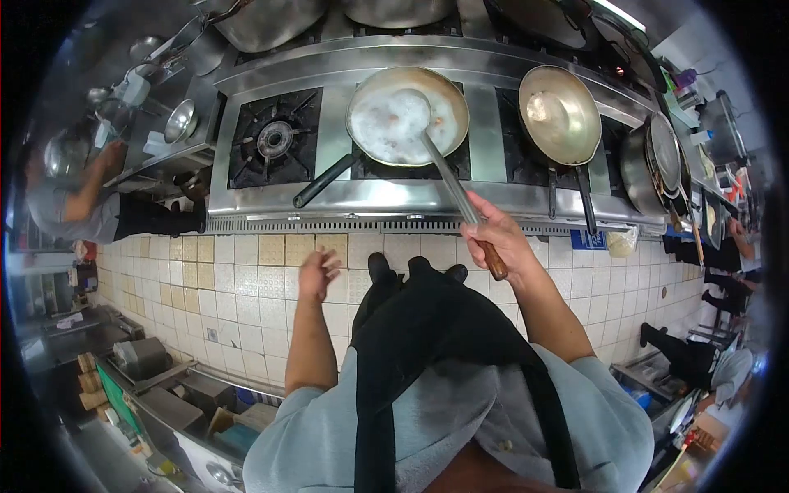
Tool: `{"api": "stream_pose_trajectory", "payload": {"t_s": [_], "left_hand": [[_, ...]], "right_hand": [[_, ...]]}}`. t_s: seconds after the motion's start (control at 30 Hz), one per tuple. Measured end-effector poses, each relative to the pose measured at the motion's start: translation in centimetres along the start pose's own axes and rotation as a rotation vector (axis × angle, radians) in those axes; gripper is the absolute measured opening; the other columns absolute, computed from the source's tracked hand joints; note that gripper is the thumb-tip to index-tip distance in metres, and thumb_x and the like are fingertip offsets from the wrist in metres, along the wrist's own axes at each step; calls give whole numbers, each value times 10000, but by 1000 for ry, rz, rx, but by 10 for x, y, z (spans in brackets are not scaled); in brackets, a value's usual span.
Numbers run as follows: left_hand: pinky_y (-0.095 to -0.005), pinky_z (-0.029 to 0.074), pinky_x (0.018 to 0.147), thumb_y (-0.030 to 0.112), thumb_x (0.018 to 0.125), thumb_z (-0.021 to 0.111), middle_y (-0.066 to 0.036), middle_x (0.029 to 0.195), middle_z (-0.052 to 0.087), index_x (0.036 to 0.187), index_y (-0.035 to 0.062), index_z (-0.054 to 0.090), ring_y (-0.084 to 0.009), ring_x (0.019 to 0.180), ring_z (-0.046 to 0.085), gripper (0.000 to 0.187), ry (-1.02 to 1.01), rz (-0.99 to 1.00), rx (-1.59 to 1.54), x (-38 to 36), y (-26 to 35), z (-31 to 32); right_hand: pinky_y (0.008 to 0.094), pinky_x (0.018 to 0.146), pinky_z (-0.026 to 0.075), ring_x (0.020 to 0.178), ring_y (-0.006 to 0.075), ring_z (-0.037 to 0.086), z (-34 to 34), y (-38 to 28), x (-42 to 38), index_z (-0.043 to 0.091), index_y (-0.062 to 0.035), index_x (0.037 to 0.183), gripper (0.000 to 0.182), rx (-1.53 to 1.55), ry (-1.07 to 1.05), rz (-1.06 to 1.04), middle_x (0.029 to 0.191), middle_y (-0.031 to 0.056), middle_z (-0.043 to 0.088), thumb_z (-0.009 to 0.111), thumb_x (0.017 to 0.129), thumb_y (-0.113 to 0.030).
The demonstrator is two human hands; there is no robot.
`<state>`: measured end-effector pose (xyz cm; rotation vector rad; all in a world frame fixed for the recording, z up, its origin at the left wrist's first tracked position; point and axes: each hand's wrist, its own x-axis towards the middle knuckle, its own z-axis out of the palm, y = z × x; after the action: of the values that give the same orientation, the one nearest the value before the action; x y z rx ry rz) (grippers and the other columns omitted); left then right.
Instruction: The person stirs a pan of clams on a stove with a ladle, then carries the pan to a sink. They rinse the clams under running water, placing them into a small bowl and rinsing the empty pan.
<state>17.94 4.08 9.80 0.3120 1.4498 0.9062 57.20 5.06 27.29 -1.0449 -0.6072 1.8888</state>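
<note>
My right hand (503,238) is closed around the long handle of a ladle (450,179), a metal shaft with a brown wooden end. The ladle's round head rests in a frying pan (459,89) on the middle burner, in bubbling, white, foamy liquid (385,123). The pan's black handle (325,179) points toward the front left, with no hand on it. My left hand (319,274) hangs over the floor in front of the stove, fingers loosely curled and apart, holding nothing.
A bare burner (275,140) is left of the pan. A second frying pan (560,111) sits on the right, its handle over the stove edge. Large pots (267,20) stand behind. A person (78,201) is at the far left; others (699,357) are at the right.
</note>
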Motion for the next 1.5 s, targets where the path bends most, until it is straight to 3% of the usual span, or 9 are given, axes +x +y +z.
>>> {"api": "stream_pose_trajectory", "payload": {"t_s": [0.1, 0.33, 0.43, 0.6, 0.67, 0.83, 1.07, 1.23, 1.5], "left_hand": [[-332, 501, 759, 441, 987, 490, -119, 1199, 611, 1322, 43, 470, -211, 913, 618, 521, -22, 230, -92, 13, 49, -19], [-314, 505, 764, 450, 973, 526, -90, 1150, 633, 1339, 66, 503, -165, 932, 610, 532, -246, 316, 90, 35, 161, 14], [-240, 475, 562, 379, 968, 574, -42, 899, 645, 1206, 36, 599, -114, 615, 557, 418, -354, 209, 312, 29, 175, 46], [-249, 366, 420, 356, 971, 581, 24, 629, 520, 1041, 46, 621, -76, 440, 416, 320, -463, 45, 543, 23, 161, 63], [-244, 350, 425, 354, 980, 563, 24, 639, 504, 1076, 48, 614, -75, 452, 392, 325, -583, -42, 441, 9, 146, 66], [-239, 339, 444, 346, 991, 540, 28, 640, 481, 1119, 50, 595, -72, 478, 383, 327, -610, -44, 316, -5, 117, 76], [-234, 347, 460, 328, 991, 545, 26, 646, 489, 1137, 45, 585, -69, 484, 389, 322, -605, 12, 288, 0, 104, 79], [-235, 352, 463, 320, 986, 556, 27, 650, 498, 1132, 44, 586, -72, 487, 402, 313, -611, 23, 272, 7, 95, 81], [-250, 373, 509, 334, 995, 533, 14, 683, 488, 1180, 45, 569, -88, 530, 422, 346, -594, 51, 349, 17, 90, 84]], "right_hand": [[241, 415, 411, 492, 107, 513, 23, 1, -18, 238, -60, 1521, 755, -180, 94, -27, 804, 56, 556, 579, 851, 13], [243, 513, 459, 558, 97, 522, 64, 15, -50, 303, -93, 1513, 753, -599, 344, -104, 819, 30, 562, 571, 824, 54], [224, 660, 460, 696, 82, 505, 77, 22, -63, 361, -95, 1492, 723, -773, 492, -270, 827, 12, 548, 601, 822, 36], [215, 650, 457, 710, 79, 514, 84, 43, -62, 358, -85, 1489, 697, -928, 622, -596, 923, 15, 572, 593, 844, 31], [199, 578, 440, 679, 57, 496, 93, 34, -65, 343, -75, 1492, 684, -610, 700, -359, 951, 29, 573, 572, 858, 40], [224, 376, 387, 421, 105, 474, 93, 27, -73, 336, -36, 1457, 620, -135, 405, -267, 764, 54, 552, 542, 872, -20], [223, 301, 409, 377, 130, 505, 95, 42, -80, 373, 9, 1406, 509, 284, 231, -138, 761, 119, 539, 486, 918, -83], [262, 327, 502, 403, 164, 556, 96, 45, -76, 302, 68, 1405, 527, 449, 86, -93, 769, 138, 543, 482, 945, -117], [236, 308, 451, 379, 150, 529, 97, 40, -68, 332, 45, 1407, 532, 283, 161, -92, 744, 120, 535, 505, 935, -130]]}}
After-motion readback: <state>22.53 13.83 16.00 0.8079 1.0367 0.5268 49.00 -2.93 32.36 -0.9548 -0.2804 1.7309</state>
